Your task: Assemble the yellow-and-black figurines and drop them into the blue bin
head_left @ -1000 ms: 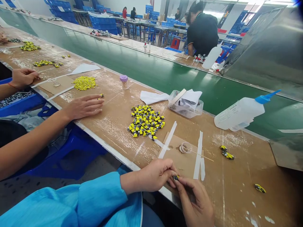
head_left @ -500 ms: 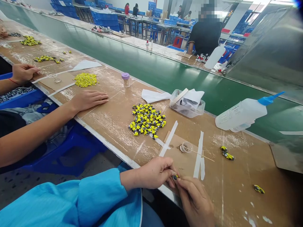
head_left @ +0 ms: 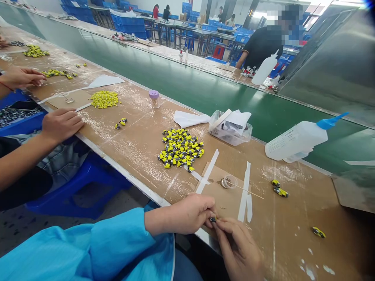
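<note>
Both my hands meet at the table's near edge over one small yellow-and-black plastic piece [head_left: 213, 219]. My left hand [head_left: 187, 214], in a bright blue sleeve, pinches it from the left. From the right, the fingertips of my right hand [head_left: 240, 244] close on the same piece. Just beyond lies a cardboard sheet [head_left: 218, 199] held by white tape, with a small clear cup [head_left: 229, 182] and a thin stick [head_left: 249, 191] across its rim. A heap of yellow-and-black pieces [head_left: 181, 150] sits farther off; a few more pieces [head_left: 279, 189] lie to the right.
A white squeeze bottle with blue nozzle [head_left: 297, 140] leans at the far edge, beside a clear plastic box [head_left: 230, 130] holding white cloth. A co-worker's hand [head_left: 61, 125] rests on the table at left, near a yellow pile [head_left: 104, 99]. Behind runs a green belt [head_left: 164, 74].
My hands keep hold of the piece, almost unmoved. The co-worker's near hand has drawn back leftward, and a couple of pieces now show on the table near there. The person opposite has shifted right.
</note>
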### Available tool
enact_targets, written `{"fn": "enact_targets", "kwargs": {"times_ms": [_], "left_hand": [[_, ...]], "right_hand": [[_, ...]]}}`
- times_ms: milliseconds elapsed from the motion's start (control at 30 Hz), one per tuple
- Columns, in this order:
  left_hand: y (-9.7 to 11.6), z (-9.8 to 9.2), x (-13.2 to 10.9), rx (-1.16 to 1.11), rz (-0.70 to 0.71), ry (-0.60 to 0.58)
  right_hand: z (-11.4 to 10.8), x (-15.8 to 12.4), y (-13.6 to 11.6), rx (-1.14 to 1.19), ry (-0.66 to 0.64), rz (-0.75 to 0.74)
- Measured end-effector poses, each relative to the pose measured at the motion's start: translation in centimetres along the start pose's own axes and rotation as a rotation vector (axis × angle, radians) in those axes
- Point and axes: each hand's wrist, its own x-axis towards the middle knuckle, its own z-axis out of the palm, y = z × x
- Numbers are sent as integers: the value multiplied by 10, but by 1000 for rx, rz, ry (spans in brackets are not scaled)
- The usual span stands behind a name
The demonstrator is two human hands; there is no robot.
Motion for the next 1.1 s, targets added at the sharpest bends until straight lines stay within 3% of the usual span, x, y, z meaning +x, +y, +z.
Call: {"fn": "enact_targets", "kwargs": {"times_ms": [400, 700, 800, 1000, 1100], "left_hand": [[-6, -2, 4, -238, -102, -32], [-1, 2, -2, -145, -67, 5], [2, -2, -2, -79, -46, 13], [7, -13, 1, -88, -68, 82], [4, -15, 2, -130, -76, 88]], "right_hand": [[0, -1, 4, -124, -43, -85], [-3, 0, -4, -35, -28, -4], [-9, 2, -4, -3, -8, 105], [-23, 20, 12, 209, 295, 628], [-24, 38, 15, 301, 282, 672]]}}
